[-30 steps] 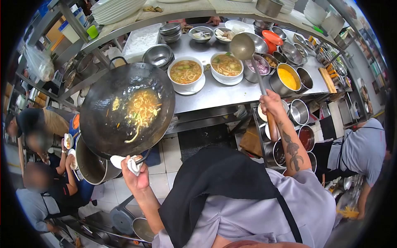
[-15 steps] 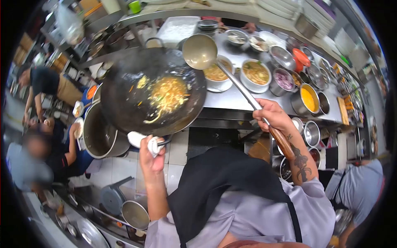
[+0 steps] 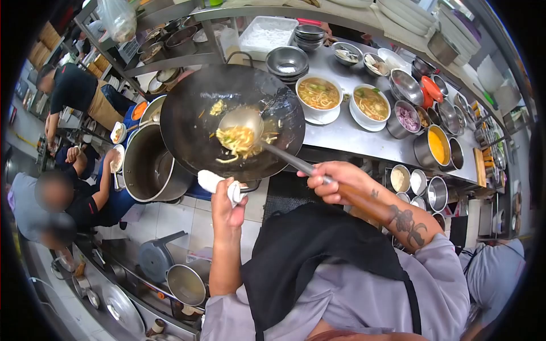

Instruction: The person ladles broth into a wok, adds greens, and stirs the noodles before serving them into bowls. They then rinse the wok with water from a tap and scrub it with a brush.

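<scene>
A dark wok (image 3: 187, 125) is tilted in front of me, with noodles (image 3: 236, 141) and bits of vegetable in its middle. My left hand (image 3: 228, 199) is closed round a white cloth (image 3: 211, 181) wrapped on the wok's near loop handle. My right hand (image 3: 330, 183) grips a ladle (image 3: 296, 163) with a long metal shaft and a wooden handle. The ladle's bowl (image 3: 243, 122) is down inside the wok, against the noodles. To the right of the wok stand two white bowls of noodle soup, one nearer the wok (image 3: 319, 95) and one farther right (image 3: 371, 103).
A deep metal pot (image 3: 153, 162) stands left of the wok. On the steel counter are a container of chopped onion (image 3: 406, 116), a pot of yellow liquid (image 3: 437, 145) and stacked dark bowls (image 3: 287, 61). Other people (image 3: 74, 91) are at the left and far right.
The ladle has come down from above the counter into the wok, reaching the noodles. My right hand has moved left and lower. My left hand keeps its hold on the cloth-wrapped handle.
</scene>
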`<control>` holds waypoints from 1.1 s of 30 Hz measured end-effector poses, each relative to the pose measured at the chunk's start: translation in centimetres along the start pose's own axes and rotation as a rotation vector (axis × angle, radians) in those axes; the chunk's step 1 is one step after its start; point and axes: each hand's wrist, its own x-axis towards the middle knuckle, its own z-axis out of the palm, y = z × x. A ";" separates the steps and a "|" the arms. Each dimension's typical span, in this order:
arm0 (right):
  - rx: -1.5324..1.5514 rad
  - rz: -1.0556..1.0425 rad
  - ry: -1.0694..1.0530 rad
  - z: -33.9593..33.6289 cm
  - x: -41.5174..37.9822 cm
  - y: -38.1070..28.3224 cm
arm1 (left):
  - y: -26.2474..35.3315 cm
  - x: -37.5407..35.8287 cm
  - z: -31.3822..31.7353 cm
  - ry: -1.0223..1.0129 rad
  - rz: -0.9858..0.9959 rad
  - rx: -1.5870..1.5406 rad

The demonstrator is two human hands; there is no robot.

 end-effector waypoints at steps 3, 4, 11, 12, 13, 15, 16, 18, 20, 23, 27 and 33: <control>0.472 0.099 -0.222 -1.0 -1.0 0.0 | -0.1 0.0 -1.1 -0.076 -0.067 -0.040; 0.439 0.071 -0.214 -1.0 -1.5 0.1 | -0.1 -0.2 -1.1 -0.075 -0.087 -0.070; 0.306 -0.098 -0.200 -1.6 -5.9 -3.0 | 0.4 -0.9 1.0 -0.067 -0.038 -0.065; 0.269 -0.145 -0.168 -1.6 -6.8 -3.6 | 0.4 -0.8 1.1 -0.042 -0.042 -0.065; 0.232 -0.191 -0.136 -1.6 -7.7 -4.1 | 0.4 -0.6 1.2 -0.053 -0.050 -0.060; 0.188 -0.287 -0.090 -1.8 -9.2 -5.0 | 0.4 -0.4 1.3 -0.089 -0.023 -0.078; 0.173 -0.339 -0.038 -1.9 -9.8 -5.4 | 0.4 -0.7 1.8 -0.064 -0.003 -0.082; 0.077 -0.427 0.080 -2.7 -10.5 -6.2 | 0.4 -0.3 1.6 -0.092 0.007 -0.076; -0.008 -0.455 0.150 -3.8 -10.8 -7.1 | 0.4 0.0 1.9 -0.123 0.011 -0.069; -0.137 -0.481 0.284 -5.8 -10.0 -7.7 | 0.4 0.1 2.2 -0.110 0.037 -0.035; -0.384 -0.533 0.515 -10.0 -6.7 -7.5 | 0.3 0.1 2.2 -0.138 0.010 -0.033; -1.321 -0.718 0.827 -12.6 -6.0 -6.6 | 0.3 -0.3 2.8 -0.168 0.045 -0.068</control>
